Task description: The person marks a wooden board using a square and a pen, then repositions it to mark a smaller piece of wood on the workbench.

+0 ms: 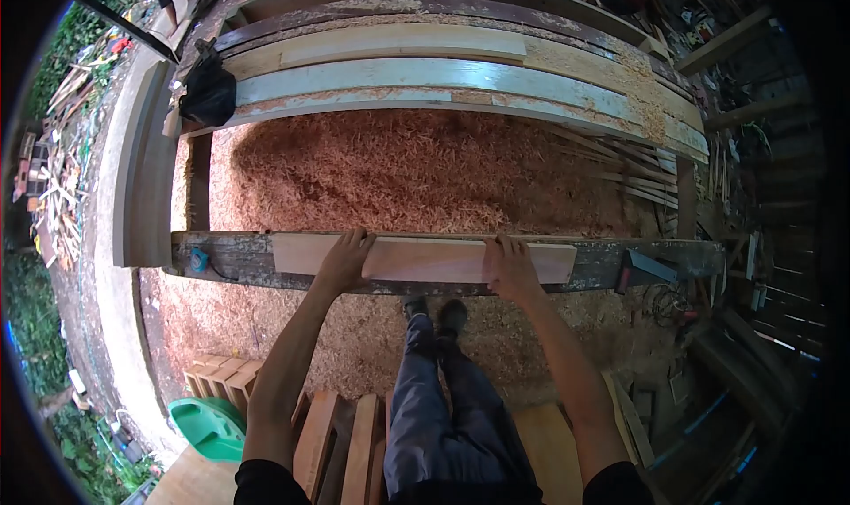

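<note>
A pale, planed wooden board [412, 261] lies lengthwise on a weathered beam [243, 262] in front of me. My left hand [346, 262] grips the board left of its middle, its fingers curled over the far edge. Toward the right end, my right hand [512, 269] holds the same board in a similar way. The undersides of both hands are hidden. To the right of the board rests a tool with a flat grey-blue blade and a dark reddish handle [624, 273], possibly a try square. A small blue object [198, 260], perhaps a tape measure, sits near the beam's left end.
Beyond the beam, several long planks [381, 76] lie across a bench, with a black bag [209, 91] at their left. Wood shavings [372, 169] cover the ground. A green plastic tub [208, 427] and stacked timber pieces [221, 377] are at lower left. People are partly visible at the top.
</note>
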A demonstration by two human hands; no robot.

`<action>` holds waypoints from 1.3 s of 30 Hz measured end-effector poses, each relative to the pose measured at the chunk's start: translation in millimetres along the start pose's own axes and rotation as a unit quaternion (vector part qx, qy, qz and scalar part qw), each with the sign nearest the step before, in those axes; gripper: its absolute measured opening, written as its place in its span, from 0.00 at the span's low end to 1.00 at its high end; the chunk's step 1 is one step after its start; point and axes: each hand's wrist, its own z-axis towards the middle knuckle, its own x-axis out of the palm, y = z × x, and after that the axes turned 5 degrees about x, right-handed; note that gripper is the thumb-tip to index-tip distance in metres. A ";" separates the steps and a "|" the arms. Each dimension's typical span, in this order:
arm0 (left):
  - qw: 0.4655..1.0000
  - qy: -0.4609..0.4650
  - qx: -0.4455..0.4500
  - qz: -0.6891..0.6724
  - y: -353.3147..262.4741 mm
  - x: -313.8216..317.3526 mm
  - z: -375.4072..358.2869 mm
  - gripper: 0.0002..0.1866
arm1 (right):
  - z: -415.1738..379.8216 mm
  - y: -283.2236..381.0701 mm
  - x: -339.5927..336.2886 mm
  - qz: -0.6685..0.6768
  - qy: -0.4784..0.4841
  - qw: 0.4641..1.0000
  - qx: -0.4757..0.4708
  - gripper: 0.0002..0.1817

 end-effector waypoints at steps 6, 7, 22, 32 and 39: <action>1.000 -0.010 0.018 -0.015 -12.4 4.8 -15.1 0.47 | -9.1 -8.3 6.5 0.012 0.068 0.998 -0.012 0.49; 1.000 -0.010 0.018 -0.016 -13.3 7.0 -17.6 0.47 | -13.4 -11.8 10.4 0.014 0.058 0.998 -0.025 0.52; 0.990 -0.005 -0.136 -0.027 -95.6 60.7 -84.6 0.40 | -89.6 -13.7 30.0 0.014 0.067 0.996 0.061 0.33; 0.911 0.018 -0.279 -0.305 -148.8 95.3 -102.7 0.29 | -220.8 -76.8 64.3 0.245 0.165 0.913 0.281 0.29; 0.919 0.037 -0.301 -0.253 -212.4 110.5 -78.4 0.23 | -303.0 -145.4 44.2 0.388 0.149 0.799 0.435 0.23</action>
